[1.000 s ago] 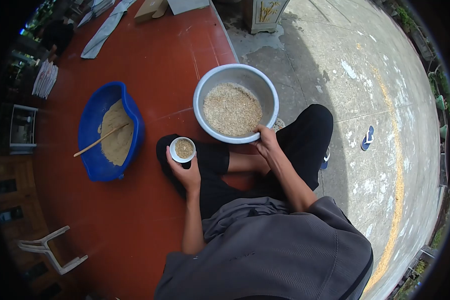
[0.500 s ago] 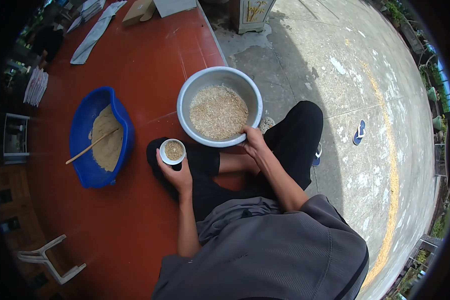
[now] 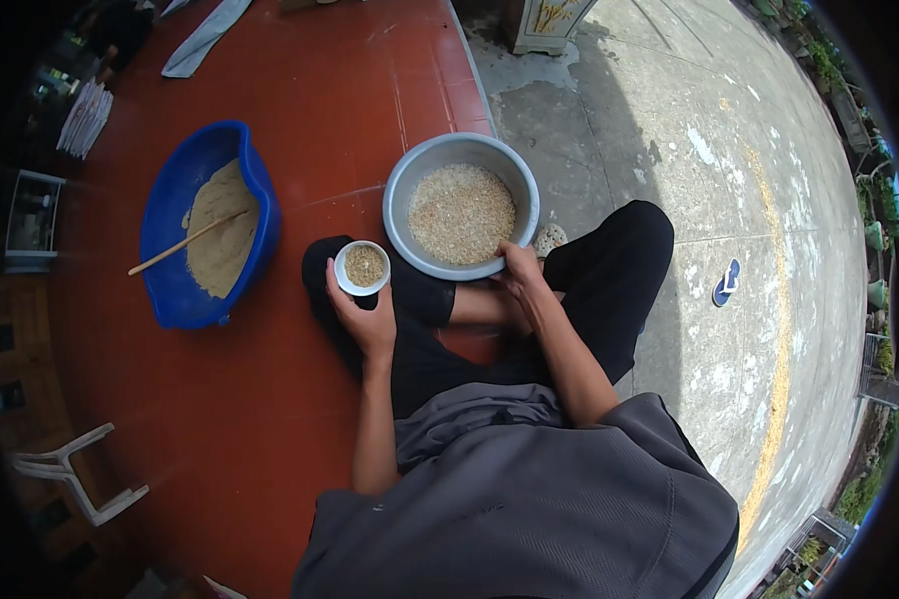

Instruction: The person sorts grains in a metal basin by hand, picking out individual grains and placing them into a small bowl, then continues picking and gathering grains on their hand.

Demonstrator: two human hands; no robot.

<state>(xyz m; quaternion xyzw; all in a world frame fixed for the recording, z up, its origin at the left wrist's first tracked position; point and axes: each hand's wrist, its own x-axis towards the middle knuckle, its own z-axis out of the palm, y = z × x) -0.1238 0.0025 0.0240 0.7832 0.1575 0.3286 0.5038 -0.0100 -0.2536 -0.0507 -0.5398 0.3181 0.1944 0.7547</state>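
Observation:
My left hand (image 3: 371,325) is wrapped round a small white cup (image 3: 347,283), which holds pale brown grain or flakes. My right hand (image 3: 520,270) grips the near right rim of a round grey metal basin (image 3: 397,225). A layer of pale, coarse flakes (image 3: 462,213) covers the bottom of the basin. To the left of the cup stands a blue plastic tub (image 3: 170,299) with fine tan powder (image 3: 225,225) in it. A wooden stick (image 3: 185,245) lies in the powder, its near end sticking out over the tub's left rim.
I sit cross-legged on a red tiled floor (image 3: 260,429). Its raised edge borders sunlit concrete (image 3: 709,329) on the right, where a blue flip-flop (image 3: 726,285) lies. A white plastic chair (image 3: 75,469), stacked papers (image 3: 87,120) and a planter (image 3: 547,25) stand around.
My view has shifted, so most things appear farther right or higher. The cup has come up closer to the basin. Both hands keep their hold.

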